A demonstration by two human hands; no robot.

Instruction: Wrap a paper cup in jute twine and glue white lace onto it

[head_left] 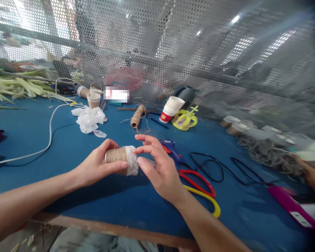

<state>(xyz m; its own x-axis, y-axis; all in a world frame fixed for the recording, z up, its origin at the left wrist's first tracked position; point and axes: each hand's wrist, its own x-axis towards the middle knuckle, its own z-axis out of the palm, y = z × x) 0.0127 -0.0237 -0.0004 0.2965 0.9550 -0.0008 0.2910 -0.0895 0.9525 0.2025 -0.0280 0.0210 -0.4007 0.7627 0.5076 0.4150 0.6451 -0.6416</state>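
Note:
My left hand (98, 162) is wrapped around a paper cup (117, 155) covered in twine, held on its side above the blue table. White lace trim (132, 161) circles the cup's right end. At that end is my right hand (159, 168), its fingers apart, with the index fingertip and thumb at the lace edge. Scissors with red and yellow handles (199, 183) lie beside my right wrist, their blades partly hidden behind the hand. Just beyond it rests a blue glue gun (173, 150), also partly covered.
Behind are a heap of white lace (90, 119), a twine roll (138, 116), stacked paper cups (172, 109) and a yellow crown-like piece (185, 119). Black cable (210, 162) runs right to a purple power strip (288, 206). Another person's hand (311, 175) is at the right edge.

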